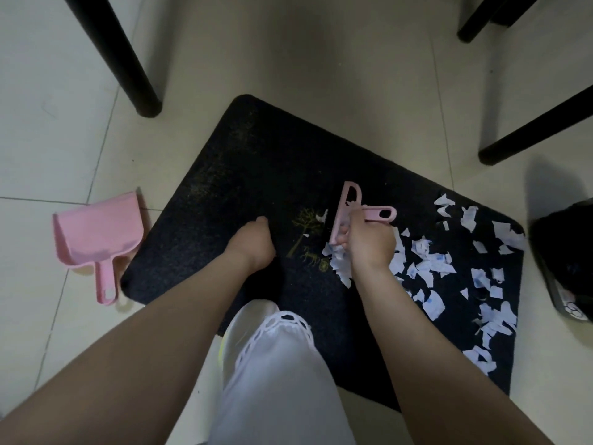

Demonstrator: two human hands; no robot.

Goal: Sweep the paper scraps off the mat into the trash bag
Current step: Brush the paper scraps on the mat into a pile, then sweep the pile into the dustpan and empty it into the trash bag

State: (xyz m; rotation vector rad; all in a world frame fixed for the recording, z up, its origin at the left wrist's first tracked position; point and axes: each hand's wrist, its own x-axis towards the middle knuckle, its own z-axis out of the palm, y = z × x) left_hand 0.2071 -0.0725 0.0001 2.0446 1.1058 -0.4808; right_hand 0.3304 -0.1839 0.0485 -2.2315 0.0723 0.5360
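the right hand [369, 242] grips the pink brush [349, 213] by its handle, bristle edge down on the black mat [231, 194]. the left hand [253, 242] presses on the mat, fingers seemingly curled under, though the view is poor there. paper scraps [433, 264] lie across the mat's right half, a few just beside the brush. the risk: a hard flick would scatter light scraps off the right edge onto the tile instead of toward the trash bag [564, 252] at far right, and the mat could slide if the left hand lifts. the brush head's long axis runs near to far, handle pointing right. the pink dustpan [96, 236] sits unused on the floor at left
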